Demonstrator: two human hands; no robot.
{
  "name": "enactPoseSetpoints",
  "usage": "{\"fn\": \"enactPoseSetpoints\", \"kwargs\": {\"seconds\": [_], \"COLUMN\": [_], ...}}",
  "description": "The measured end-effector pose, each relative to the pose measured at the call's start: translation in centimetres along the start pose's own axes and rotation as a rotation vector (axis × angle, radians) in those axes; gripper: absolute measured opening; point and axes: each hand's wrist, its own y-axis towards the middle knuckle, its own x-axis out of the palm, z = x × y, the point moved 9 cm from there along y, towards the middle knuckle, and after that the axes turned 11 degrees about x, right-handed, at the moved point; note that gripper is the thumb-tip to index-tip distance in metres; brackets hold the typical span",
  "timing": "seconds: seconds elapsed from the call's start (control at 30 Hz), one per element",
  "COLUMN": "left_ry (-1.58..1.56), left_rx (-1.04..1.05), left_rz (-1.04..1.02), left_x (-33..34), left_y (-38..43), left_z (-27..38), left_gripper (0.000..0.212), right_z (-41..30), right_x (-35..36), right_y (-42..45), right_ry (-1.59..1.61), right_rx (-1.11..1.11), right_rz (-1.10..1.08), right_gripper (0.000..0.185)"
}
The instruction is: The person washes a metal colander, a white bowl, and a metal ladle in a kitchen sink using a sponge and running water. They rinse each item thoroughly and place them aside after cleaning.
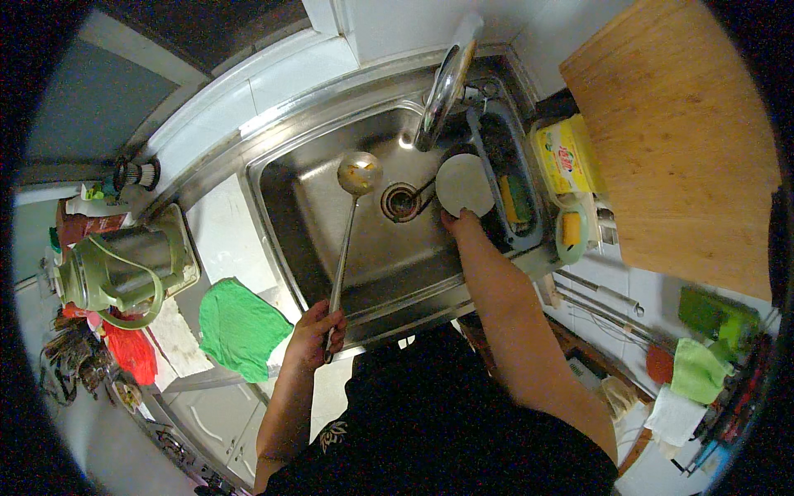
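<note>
My left hand [317, 335] is closed around the long handle of a metal ladle [345, 260]. The ladle's round bowl [358, 175] hangs over the stainless-steel sink [310, 242] and has some orange-yellow bits in it. On the sink's right side, my right hand [460, 221] grips the near edge of a pale round dish [465, 185]; whether it is a bowl or a plate I cannot tell. Between the ladle and the dish lies the drain [401, 202]. Above them the chrome faucet [441, 99] reaches over the basin.
A grey caddy [527, 239] with a sponge [513, 198] sits along the sink's right side. Beyond it are a yellow package [564, 155] and a large wooden board [676, 142]. Left are a green cloth [242, 328] and a green-handled kettle [124, 273].
</note>
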Motion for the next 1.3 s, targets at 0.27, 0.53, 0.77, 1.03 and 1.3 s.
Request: {"fn": "enactPoseSetpoints", "kwargs": {"seconds": [0.27, 0.53, 0.77, 1.03, 1.3], "left_ry": [0.145, 0.407, 0.315, 0.432, 0.263], "left_rx": [0.065, 0.036, 0.030, 0.008, 0.013], "left_rz": [0.039, -0.043, -0.134, -0.136, -0.146], "left_x": [0.6, 3.0, 4.6, 5.1, 4.8], "left_y": [-0.1, -1.9, -3.4, -4.3, -4.3], "left_z": [-0.2, 0.7, 0.8, 1.6, 0.8], "left_gripper": [0.016, 0.013, 0.012, 0.012, 0.012], "right_z": [-4.2, -11.3, -11.2, -11.5, -11.8], "right_x": [13.0, 23.0, 23.6, 23.4, 24.1], "right_y": [-20.5, -34.2, -34.7, -33.1, -32.3], "right_ry": [-0.975, -1.233, -1.446, -1.305, -1.394], "right_rx": [-1.088, -1.794, -1.761, -1.541, -1.790], "right_rz": [-0.145, -0.185, -0.029, -0.287, -0.152], "right_gripper": [0.022, 0.034, 0.034, 0.030, 0.029]}}
